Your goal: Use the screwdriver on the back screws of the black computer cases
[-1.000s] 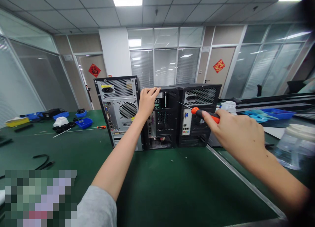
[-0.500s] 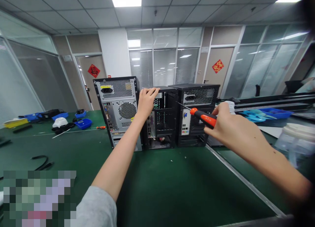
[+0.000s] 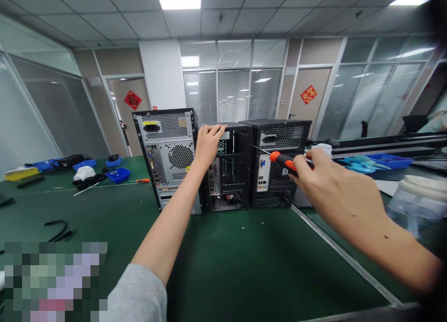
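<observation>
Three computer towers stand side by side on the green table [image 3: 244, 266], rear panels facing me. My left hand [image 3: 208, 143] grips the top rear edge of the middle black tower [image 3: 231, 168], fingers curled over it. My right hand [image 3: 331, 182] is closed on an orange-handled screwdriver [image 3: 284, 161]. Its thin shaft points left, and the tip is near the upper left rear corner of the right black tower [image 3: 279, 161]. The silver-backed tower [image 3: 169, 157] stands just left of my left hand.
At the far left of the table lie blue trays [image 3: 118, 174], a white object [image 3: 84, 172], a small orange screwdriver [image 3: 144, 180] and black cables [image 3: 57, 229]. A clear plastic jar [image 3: 417, 203] stands at right by a metal rail [image 3: 349, 261]. Another blue tray [image 3: 387, 161] sits behind.
My right hand has shifted slightly with the screwdriver, the handle rising and the tip staying near the right tower's upper corner. My left hand has stayed on the middle tower.
</observation>
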